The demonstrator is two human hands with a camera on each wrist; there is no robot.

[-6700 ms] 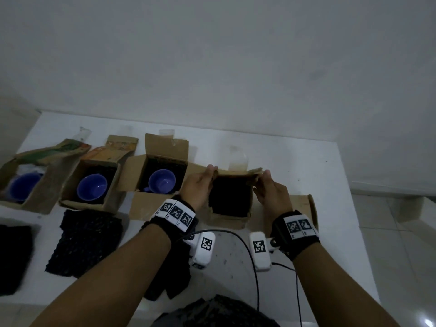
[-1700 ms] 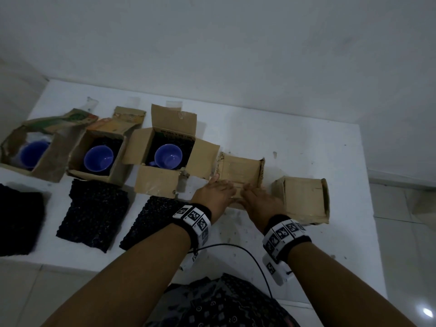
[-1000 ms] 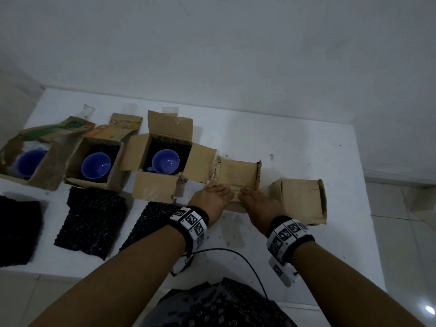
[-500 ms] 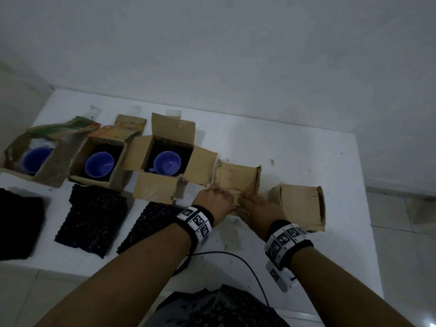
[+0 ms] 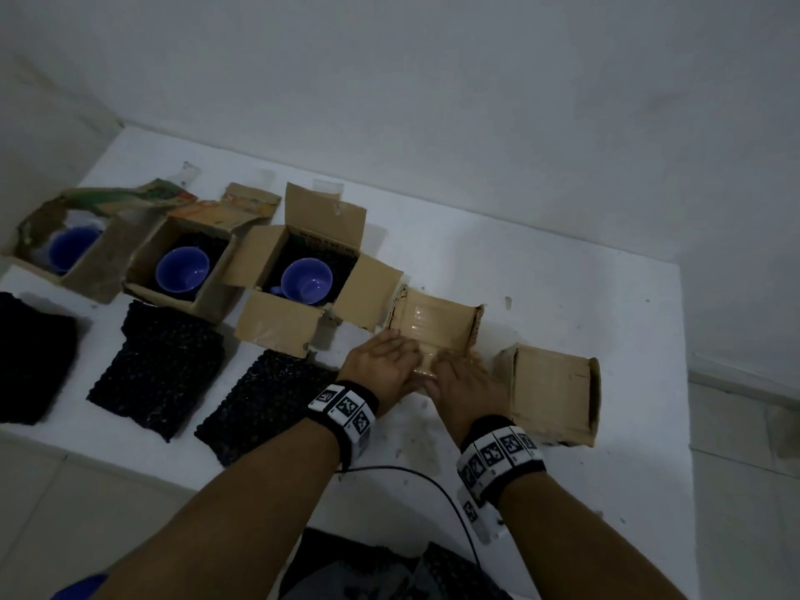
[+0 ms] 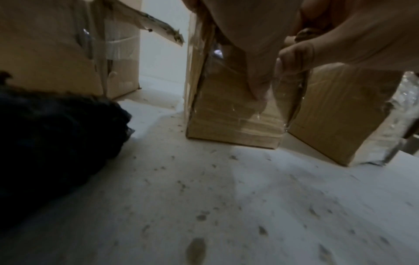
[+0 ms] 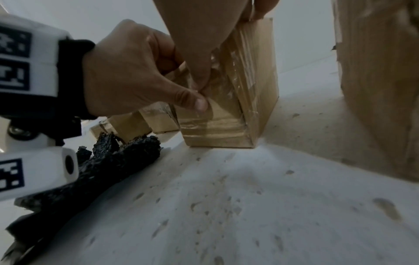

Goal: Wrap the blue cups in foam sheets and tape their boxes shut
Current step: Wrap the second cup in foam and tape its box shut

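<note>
A closed cardboard box (image 5: 435,326) stands mid-table with clear tape (image 6: 277,100) running over its top and down its near face. My left hand (image 5: 385,365) and right hand (image 5: 463,378) meet at that face. Both thumbs press the tape flat against the cardboard, the left thumb (image 7: 199,104) just below the right thumb (image 7: 199,75). My right fingertips (image 7: 258,12) reach over the box's top edge. To the left, three open boxes each hold a blue cup (image 5: 306,281) (image 5: 182,264) (image 5: 69,249). Black foam sheets (image 5: 259,404) (image 5: 160,365) lie in front of them.
A second closed box (image 5: 552,396) lies on its side just right of my right hand. A third foam sheet (image 5: 30,357) sits at the far left. The white table (image 5: 562,296) ends at a wall behind and at an edge on the right. A cable (image 5: 424,482) trails near the front edge.
The box, open with dark foam inside 6.7 s ago, now stands closed and taped. Over the last second my hands have slid slightly down its near face, staying together on the tape.
</note>
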